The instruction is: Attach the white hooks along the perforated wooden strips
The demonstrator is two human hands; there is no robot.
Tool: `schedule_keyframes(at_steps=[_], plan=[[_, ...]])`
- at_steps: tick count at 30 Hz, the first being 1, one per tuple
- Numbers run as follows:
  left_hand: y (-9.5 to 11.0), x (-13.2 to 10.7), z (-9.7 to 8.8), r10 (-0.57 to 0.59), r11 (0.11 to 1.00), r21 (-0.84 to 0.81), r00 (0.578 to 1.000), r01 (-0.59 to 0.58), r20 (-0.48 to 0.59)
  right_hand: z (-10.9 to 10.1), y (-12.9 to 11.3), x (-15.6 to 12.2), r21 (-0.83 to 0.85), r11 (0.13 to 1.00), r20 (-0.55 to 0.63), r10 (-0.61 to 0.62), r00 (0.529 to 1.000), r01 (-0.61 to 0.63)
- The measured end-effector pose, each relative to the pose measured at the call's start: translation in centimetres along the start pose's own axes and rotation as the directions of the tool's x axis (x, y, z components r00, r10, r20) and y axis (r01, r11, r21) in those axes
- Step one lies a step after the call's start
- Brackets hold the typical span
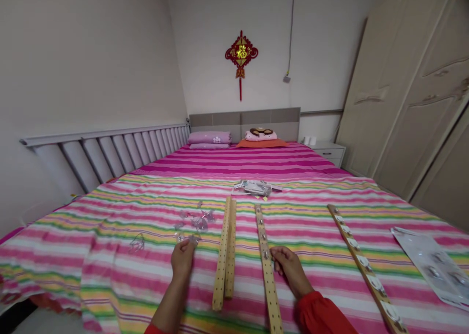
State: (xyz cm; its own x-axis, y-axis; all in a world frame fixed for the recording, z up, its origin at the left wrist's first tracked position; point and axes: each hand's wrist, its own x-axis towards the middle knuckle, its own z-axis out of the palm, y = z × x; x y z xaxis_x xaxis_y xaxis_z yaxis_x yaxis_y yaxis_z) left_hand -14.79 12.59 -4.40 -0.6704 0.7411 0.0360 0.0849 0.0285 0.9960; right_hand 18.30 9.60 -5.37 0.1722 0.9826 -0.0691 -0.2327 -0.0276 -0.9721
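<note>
My left hand (182,259) is closed, its thumb and fingertips pinching a small clear plastic bag (194,238) at the near edge of a loose pile of bags (201,221). Small shiny pieces show in some of them. My right hand (290,268), fingers curled, is at the right edge of a drilled wooden strip (271,290); whether it holds anything is hidden. Several small metal fittings (263,236) sit along the strip's far half, the nearest beside my right fingertips. Two more drilled wooden strips (222,260) lie side by side between my hands.
Farther right lies a wooden strip (361,260) carrying several white round pieces. Beyond it is a clear blister pack (432,265) with metal parts. A plastic packet (254,187) lies ahead, and a thin tangled wire or band (137,242) at left. Everything rests on a striped bed sheet (110,270).
</note>
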Motion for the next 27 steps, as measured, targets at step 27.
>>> schedule_keyframes(at_steps=[27], plan=[[-1.1,-2.4,-2.0,0.081,0.994,-0.09,0.979,-0.065,0.186,20.8,-2.8,-2.9,-0.721,0.256,0.629,-0.149,0.763,0.644]])
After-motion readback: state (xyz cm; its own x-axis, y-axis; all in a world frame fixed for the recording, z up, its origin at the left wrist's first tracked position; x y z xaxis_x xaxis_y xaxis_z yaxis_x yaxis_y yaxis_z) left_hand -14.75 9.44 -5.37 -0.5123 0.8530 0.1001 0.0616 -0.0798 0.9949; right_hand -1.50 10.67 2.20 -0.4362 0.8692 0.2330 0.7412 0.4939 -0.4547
